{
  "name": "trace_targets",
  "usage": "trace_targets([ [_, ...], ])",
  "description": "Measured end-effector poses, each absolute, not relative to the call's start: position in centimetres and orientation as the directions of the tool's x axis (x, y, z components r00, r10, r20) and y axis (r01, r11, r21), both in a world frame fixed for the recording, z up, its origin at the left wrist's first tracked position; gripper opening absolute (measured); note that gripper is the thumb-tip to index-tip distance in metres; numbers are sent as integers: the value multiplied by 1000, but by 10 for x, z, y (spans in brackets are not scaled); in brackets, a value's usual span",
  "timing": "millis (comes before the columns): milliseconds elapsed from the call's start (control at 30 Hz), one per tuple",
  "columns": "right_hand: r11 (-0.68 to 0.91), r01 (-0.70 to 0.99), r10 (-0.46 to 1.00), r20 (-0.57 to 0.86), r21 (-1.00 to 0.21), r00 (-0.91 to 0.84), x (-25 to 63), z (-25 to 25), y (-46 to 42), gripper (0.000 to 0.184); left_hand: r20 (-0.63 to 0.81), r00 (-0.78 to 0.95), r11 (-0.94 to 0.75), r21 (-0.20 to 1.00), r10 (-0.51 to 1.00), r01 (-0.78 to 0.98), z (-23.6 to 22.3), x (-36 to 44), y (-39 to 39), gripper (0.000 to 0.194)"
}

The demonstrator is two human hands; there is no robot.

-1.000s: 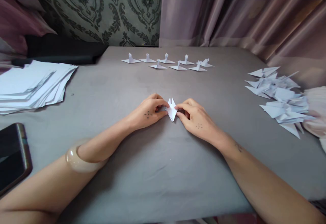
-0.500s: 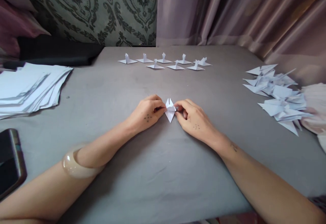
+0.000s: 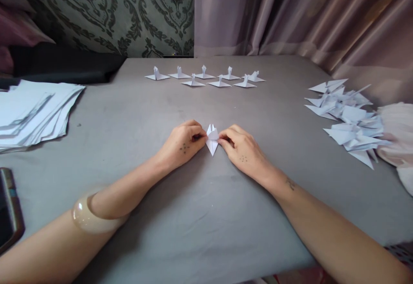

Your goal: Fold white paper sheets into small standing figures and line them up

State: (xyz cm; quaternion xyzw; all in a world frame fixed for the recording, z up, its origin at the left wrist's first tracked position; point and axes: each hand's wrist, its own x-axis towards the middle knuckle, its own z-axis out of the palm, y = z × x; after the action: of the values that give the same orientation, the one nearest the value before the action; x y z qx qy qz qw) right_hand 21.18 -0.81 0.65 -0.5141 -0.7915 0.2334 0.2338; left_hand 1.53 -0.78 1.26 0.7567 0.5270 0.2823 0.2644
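A small white origami crane (image 3: pixel 212 140), folded from paper, is held at the middle of the grey-covered table. Its lower tip points toward me and two narrow points stick up at the far end. My left hand (image 3: pixel 186 143) pinches its left edge between thumb and fingers. On the opposite side, my right hand (image 3: pixel 242 149) grips the right edge in the same way. The fingertips cover both side corners of the paper.
Several folded paper cranes (image 3: pixel 204 74) stand in two rows at the table's far side. To the right lies a heap of folded white paper pieces (image 3: pixel 351 116). Stacked paper sheets (image 3: pixel 41 107) lie at left, with a phone (image 3: pixel 9 208) nearer me.
My right fingers have shifted slightly on the crane's right edge, and its middle flap looks raised more. The whole view has moved a little, shifting things left.
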Motion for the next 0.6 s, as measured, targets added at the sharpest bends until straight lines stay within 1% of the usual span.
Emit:
trace_targets([
  [233,321,751,942,108,-577,-319,210,5,-3,15,88,224,-217,728,970,650,11,16,-6,16],
  [400,263,760,956,53,-594,-289,207,8,1,15,58,180,-167,716,982,678,12,19,-5,15],
  [600,192,788,972,4,-585,-234,203,12,5,16,28,160,-132,713,987,688,14,22,-5,12],
])
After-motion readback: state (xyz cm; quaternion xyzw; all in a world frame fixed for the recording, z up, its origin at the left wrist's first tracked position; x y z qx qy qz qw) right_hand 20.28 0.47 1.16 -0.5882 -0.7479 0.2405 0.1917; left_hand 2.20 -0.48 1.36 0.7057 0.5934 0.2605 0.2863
